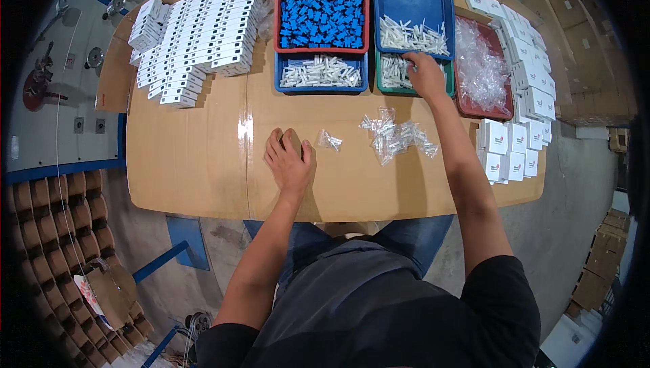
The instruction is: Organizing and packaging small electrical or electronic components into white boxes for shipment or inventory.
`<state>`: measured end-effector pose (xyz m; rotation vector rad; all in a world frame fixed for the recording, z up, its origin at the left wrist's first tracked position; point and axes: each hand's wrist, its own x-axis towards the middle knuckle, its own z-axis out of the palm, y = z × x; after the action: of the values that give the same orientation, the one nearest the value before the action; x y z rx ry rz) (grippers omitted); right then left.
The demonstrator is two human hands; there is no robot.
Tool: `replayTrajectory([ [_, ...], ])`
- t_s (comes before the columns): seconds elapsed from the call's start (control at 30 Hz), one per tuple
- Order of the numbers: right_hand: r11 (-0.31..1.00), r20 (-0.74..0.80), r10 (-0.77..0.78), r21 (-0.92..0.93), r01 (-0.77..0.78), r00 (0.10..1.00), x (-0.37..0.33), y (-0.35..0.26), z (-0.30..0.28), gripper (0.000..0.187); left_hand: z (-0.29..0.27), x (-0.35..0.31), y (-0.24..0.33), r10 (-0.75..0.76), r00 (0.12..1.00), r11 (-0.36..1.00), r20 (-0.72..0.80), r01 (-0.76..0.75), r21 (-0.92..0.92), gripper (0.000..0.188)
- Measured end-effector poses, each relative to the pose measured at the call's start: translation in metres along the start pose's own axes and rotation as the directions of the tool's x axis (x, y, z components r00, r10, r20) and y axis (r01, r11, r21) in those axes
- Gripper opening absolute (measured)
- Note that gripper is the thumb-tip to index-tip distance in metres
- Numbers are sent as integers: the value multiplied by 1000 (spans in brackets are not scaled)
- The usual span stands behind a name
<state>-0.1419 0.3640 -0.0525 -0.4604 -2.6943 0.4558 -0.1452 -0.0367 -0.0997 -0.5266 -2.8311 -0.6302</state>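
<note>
Between the hands (289, 162), nearer the left, lies a small bag (330, 140).

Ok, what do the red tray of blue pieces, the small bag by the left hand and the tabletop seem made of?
Red tray: probably moulded plastic, slightly glossy, judging by its even colour and rounded corners.
Small bag: likely thin clear plastic film, shiny, crinkled, white pieces showing through.
Tabletop: seemingly cardboard; brown, mostly matt, with a crease-like line.
</note>
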Motion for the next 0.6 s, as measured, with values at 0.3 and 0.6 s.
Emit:
replayTrajectory([
  [0.3,895,-144,238,416,-159,961,-14,-2,-53,13,1,-5,-5,1,1000,1000,-2,-1,29,49],
  [0.6,555,176,652,552,-622,737,-48,81,-65,21,2,-8,-7,-17,1000,999,26,16,27,49],
])
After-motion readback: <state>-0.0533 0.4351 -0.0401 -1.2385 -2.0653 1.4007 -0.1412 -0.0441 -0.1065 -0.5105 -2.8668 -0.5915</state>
